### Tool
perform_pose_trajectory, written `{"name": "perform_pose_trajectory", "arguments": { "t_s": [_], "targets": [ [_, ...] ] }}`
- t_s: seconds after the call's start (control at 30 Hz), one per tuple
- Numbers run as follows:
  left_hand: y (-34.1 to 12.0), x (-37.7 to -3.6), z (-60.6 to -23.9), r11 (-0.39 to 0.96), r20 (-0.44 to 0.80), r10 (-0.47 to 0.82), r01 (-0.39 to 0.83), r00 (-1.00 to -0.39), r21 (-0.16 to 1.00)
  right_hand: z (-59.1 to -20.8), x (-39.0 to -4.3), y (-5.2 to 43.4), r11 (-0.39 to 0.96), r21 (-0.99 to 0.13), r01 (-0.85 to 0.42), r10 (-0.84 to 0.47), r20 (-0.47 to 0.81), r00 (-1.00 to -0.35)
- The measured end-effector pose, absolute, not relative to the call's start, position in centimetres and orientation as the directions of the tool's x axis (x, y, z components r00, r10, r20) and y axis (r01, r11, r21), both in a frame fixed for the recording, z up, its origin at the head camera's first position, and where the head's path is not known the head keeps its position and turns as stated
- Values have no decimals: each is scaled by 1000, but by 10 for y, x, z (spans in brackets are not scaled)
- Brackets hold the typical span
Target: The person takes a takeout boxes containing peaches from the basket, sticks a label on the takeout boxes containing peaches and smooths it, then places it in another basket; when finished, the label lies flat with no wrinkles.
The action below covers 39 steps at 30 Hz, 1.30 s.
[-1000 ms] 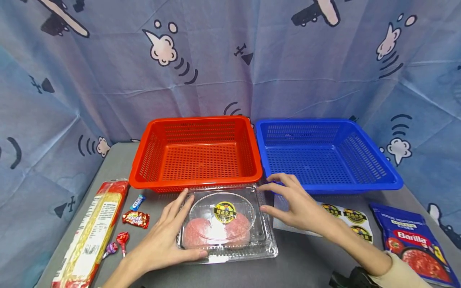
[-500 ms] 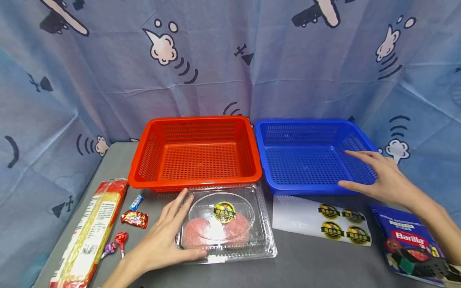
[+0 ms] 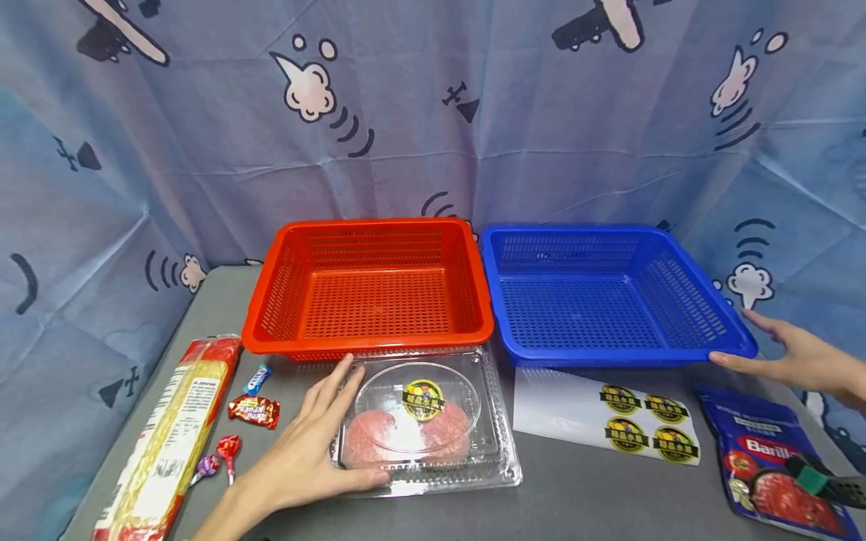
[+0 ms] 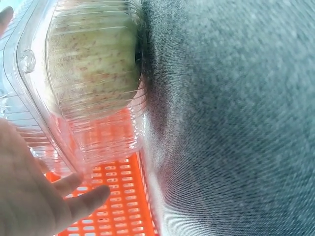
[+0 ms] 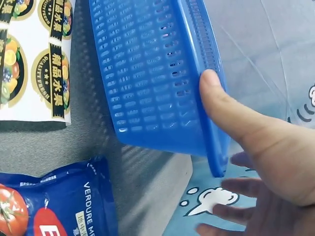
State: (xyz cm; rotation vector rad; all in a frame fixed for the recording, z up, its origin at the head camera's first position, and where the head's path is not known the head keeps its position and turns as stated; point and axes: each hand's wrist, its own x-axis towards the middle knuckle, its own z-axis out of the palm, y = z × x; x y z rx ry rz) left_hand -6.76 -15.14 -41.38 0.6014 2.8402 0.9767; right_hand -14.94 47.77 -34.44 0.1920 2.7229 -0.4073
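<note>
A person's left hand (image 3: 304,451) lay flat-fingered against the near left edge of a clear clamshell (image 3: 426,421) at lower centre of the frame, thumb along its front rim, while the right hand (image 3: 798,361) reached to the lower-right corner of the blue basket (image 3: 609,293), thumb on the rim and fingers spread just past it. The step in hand looked like taking hold of that basket by its corner; any next move would likely call for a firmer grasp under the lip, since the hand only touched it. The clamshell was thin, ribbed plastic with a domed lid and round sticker, holding two pinkish round pieces. Both baskets, red (image 3: 368,289) and blue, were rigid perforated plastic, empty, side by side on the grey table (image 3: 582,488). A glossy sticker sheet (image 3: 609,413) and a foil pouch (image 3: 771,458) lay at lower right.
</note>
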Motion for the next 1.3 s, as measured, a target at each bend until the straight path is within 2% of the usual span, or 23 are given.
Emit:
{"name": "perform_pose_trajectory", "arguments": {
  "t_s": [0.13,0.23,0.33,0.4,0.47,0.57,0.67,0.77,1.0,1.3],
  "targets": [
    [-153,-68,-416,693,83,395,357,-915,626,-346,-153,479,947,-262,189,54,-449,-892],
    [-154,-69,-417,652,165,385,394,-908,648,-348,-155,480,946,-272,178,41,-446,-894],
    [-157,-72,-417,613,257,337,418,-906,671,-349,-156,481,943,-280,179,40,-439,-898],
    [-159,-73,-415,596,270,287,392,-919,701,-350,-156,482,941,-283,187,45,-441,-896],
    [-162,-74,-413,571,213,244,318,-946,757,-350,-156,483,938,-285,196,51,-447,-893],
    [-165,-75,-409,499,-4,213,105,-977,860,-349,-156,483,931,-299,209,53,-456,-888],
    [-167,-76,-408,366,-230,269,-121,-935,922,-350,-156,482,923,-318,216,48,-462,-886],
    [-167,-78,-409,256,-320,337,-241,-885,936,-351,-156,482,915,-335,223,43,-468,-883],
    [-165,-75,-408,148,-309,331,-274,-892,950,-354,-155,483,909,-352,224,37,-466,-884],
    [-158,-62,-403,114,-309,329,-287,-892,951,-353,-154,481,901,-368,228,31,-470,-882]
  ]
}}
